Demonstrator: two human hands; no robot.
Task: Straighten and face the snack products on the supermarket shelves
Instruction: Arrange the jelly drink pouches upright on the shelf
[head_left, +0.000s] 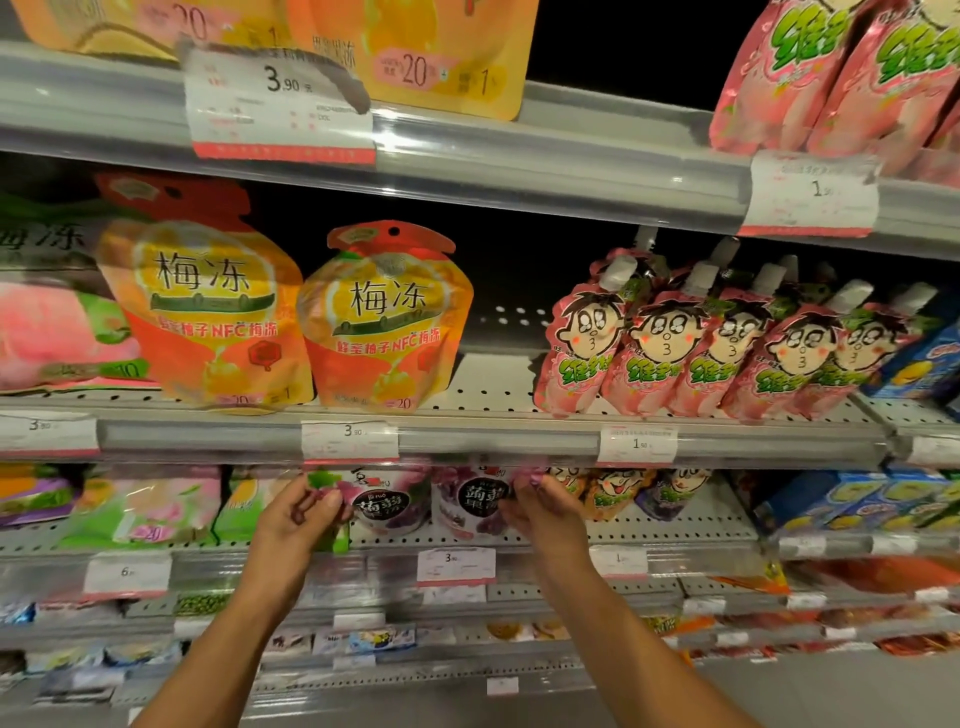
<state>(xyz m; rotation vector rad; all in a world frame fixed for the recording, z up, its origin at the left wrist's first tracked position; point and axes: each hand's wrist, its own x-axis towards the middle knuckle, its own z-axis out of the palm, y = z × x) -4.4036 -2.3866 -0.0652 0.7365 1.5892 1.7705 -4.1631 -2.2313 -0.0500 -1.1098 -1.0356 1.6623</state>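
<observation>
We reach both hands up to a shelf (649, 525) below the middle one. Our left hand (301, 512) pinches the left edge of a purple grape pouch (390, 501), with fingers curled around the crinkly side. Our right hand (540, 506) pinches the right edge of the second grape pouch (470, 501), which stands just beside the first. Both pouches stand upright with their fronts facing us, between a green pouch (236, 506) on the left and small cartoon pouches (615, 491) on the right.

On the shelf above, two orange jelly pouches (387, 322) stand side by side. To their right, pink drink pouches with a cartoon face (670, 353) lean in a row. White price tags (350, 439) sit along the shelf rail. Blue boxes (831, 499) sit far right.
</observation>
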